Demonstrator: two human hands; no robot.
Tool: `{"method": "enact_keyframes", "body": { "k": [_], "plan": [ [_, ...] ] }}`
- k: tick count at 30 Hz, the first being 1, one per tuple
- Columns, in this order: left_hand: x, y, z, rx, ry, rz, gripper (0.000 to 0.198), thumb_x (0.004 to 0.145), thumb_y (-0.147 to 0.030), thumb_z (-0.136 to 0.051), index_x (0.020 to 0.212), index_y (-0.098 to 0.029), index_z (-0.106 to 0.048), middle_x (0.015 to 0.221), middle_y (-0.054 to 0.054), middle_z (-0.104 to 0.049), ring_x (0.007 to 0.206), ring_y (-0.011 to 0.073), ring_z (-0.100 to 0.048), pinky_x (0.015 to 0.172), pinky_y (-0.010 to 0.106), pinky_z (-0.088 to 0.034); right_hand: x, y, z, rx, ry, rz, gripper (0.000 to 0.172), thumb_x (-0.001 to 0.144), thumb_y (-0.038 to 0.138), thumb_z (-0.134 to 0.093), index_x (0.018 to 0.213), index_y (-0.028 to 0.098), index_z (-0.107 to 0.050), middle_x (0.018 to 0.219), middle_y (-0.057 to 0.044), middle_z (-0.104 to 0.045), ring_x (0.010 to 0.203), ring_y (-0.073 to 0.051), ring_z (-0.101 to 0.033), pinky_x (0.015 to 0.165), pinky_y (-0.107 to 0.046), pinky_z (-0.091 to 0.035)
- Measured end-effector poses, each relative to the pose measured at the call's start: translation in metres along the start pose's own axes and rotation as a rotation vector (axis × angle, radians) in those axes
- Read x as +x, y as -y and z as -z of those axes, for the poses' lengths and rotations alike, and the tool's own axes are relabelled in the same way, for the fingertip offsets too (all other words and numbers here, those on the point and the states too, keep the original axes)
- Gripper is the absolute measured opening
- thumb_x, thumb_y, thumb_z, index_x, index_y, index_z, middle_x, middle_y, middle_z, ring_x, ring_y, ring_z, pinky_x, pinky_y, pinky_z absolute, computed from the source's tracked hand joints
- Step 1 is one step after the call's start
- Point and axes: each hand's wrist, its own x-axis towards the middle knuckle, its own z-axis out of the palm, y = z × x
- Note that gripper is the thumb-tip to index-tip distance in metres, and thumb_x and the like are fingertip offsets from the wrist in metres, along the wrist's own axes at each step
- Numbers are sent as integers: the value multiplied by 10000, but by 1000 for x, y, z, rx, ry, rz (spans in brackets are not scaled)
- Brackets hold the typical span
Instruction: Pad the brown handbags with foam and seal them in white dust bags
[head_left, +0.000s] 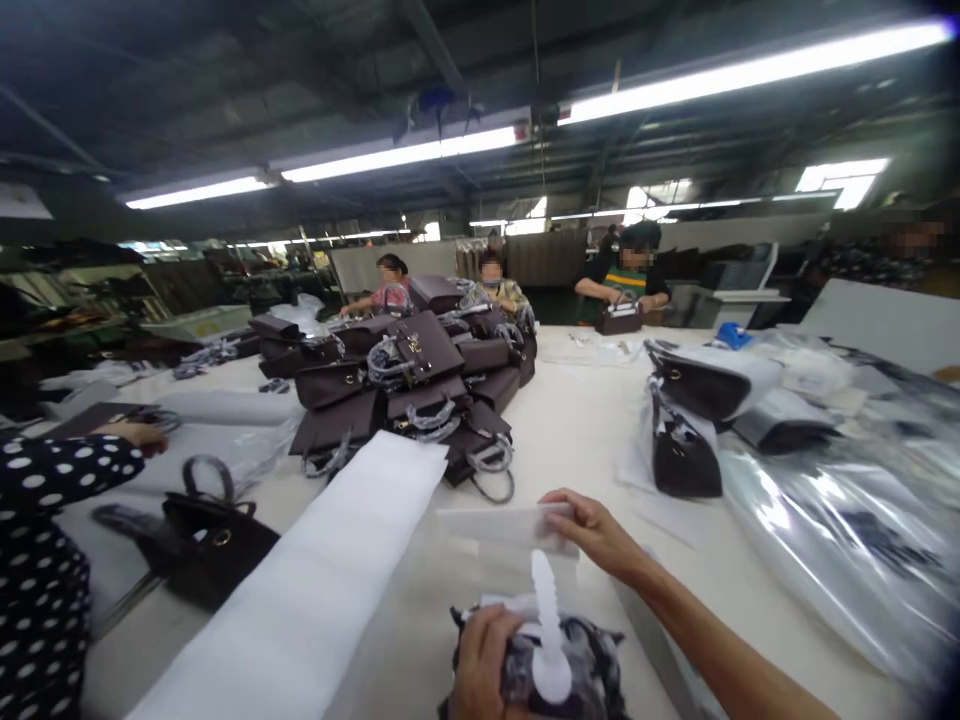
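My left hand (484,655) is closed around a dark handbag (600,655) at the bottom centre, near my body. Clear wrapping covers parts of this bag, and its lower side is cut off by the view. A white notched strip with a rounded end (551,672) stands out from the bag's top, beside my left fingers. Ahead of the bag, my right hand (589,525) pinches the right part of a thin whitish sheet (491,522) between thumb and fingers. That sheet is slightly blurred.
A long white foam sheet (315,570) lies to the left. Brown handbags (420,350) are heaped mid-table. Wrapped dark bags (686,450) and clear plastic (810,540) occupy the right. A co-worker's dotted sleeve (67,475) reaches in at left, near another handbag (217,550). Other people work behind.
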Motion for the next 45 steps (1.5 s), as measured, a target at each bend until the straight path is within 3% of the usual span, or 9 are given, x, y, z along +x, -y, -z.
{"method": "enact_keyframes", "body": {
  "k": [6,10,14,19,23,26,30,35,45],
  "plan": [
    [5,-29,6,-84,-143,146,232,838,-242,-438,1010,-241,-595,1435,61,-193,1248,284,-356,992,473,-396,-49,2,-24,260,183,-164,300,840,421,-477,1013,190,-559,804,4,-577,685,-123,-513,610,-219,-405],
    [6,-34,6,-130,-181,168,208,845,-294,-460,976,-220,-603,1492,-21,135,1341,320,-179,1025,462,-360,-52,-5,-24,112,199,-140,352,873,464,-383,908,189,-602,803,-16,-608,729,-151,-543,670,-259,-443],
    [11,-27,7,-110,-118,80,179,824,-268,-444,903,-187,-583,1477,84,-182,1329,314,-223,1017,501,-345,-49,-1,-30,17,245,-82,568,892,536,-242,669,187,-630,660,-30,-614,688,-165,-565,691,-284,-470],
    [21,-25,11,-99,6,16,192,765,-189,-413,918,-204,-529,1020,76,-641,1131,259,-504,1047,580,-240,-44,2,-43,-47,218,3,517,850,556,-340,571,204,-596,588,-16,-602,607,-169,-558,607,-291,-485],
    [26,-33,15,-59,-64,52,119,772,-230,-453,848,-209,-542,844,55,-642,849,217,-601,885,446,-459,-69,14,-38,-154,-110,15,463,908,423,-292,651,192,-600,640,-38,-613,631,-185,-582,619,-318,-484],
    [28,-36,15,-25,-123,14,175,810,-275,-463,940,-205,-557,798,47,-649,785,208,-605,796,396,-499,-112,29,-45,-412,-526,313,169,860,303,-448,791,245,-591,672,-41,-622,626,-215,-592,577,-338,-490],
    [30,-34,12,-23,-140,-33,206,843,-270,-442,1003,-192,-545,821,48,-660,754,188,-620,758,361,-506,-148,32,-82,-884,-310,674,292,826,361,-555,1058,184,-577,830,-78,-674,811,-231,-635,692,-307,-537],
    [29,-29,7,-25,-141,-50,181,845,-267,-471,1006,-222,-539,893,32,-658,803,184,-622,697,317,-503,-128,18,-123,-1160,-583,540,371,930,221,-274,983,72,-609,796,-110,-667,727,-221,-612,648,-338,-466],
    [29,-37,2,-103,-214,15,113,869,-225,-424,764,-201,-460,738,5,-495,734,171,-489,672,297,-403,-144,11,-118,-1136,-338,888,277,836,9,-374,813,139,-616,606,-22,-620,620,-155,-595,718,-302,-525]
  ]
}}
